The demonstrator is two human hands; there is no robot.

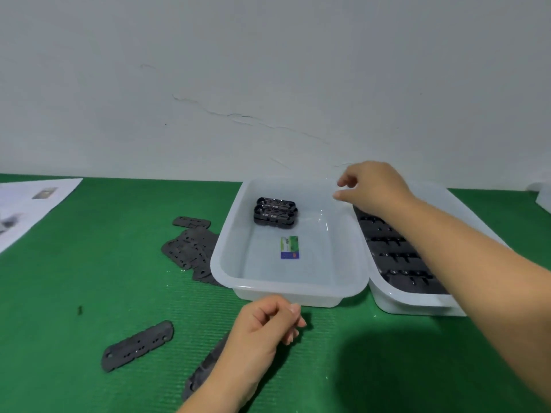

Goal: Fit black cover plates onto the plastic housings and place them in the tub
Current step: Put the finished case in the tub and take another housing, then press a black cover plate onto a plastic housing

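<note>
Two finished housings (275,212), stacked one on the other, sit at the far left corner inside the near tub (286,289), which stands on the green mat (89,293). A small green and blue card (289,247) lies on the tub floor, apart from them. The right hand (374,186) hovers over the far right edge of this tub, fingers loosely curled and holding nothing that can be made out. It is above the boundary with the second tub (417,302), which stands touching the first on its right and holds rows of dark housings (396,257) awaiting covers. The left hand (268,326) is near the front wall of the near tub, fingers curled lightly with the thumb against them; no part is visible in its grasp. A cover plate (137,345) lies alone on the mat to the left, another (205,371) lies partly under the left wrist, and a loose pile of plates (190,251) rests against the near tub's left wall. A sheet of paper (32,204) lies at the far left. Judgement: one unit appears to have been deposited and the cycle is restarting. The next move calls for the right hand to pick a bare housing from the second tub and the left to take up a plate, then align the plate's holes with the housing before pressing it home.
</note>
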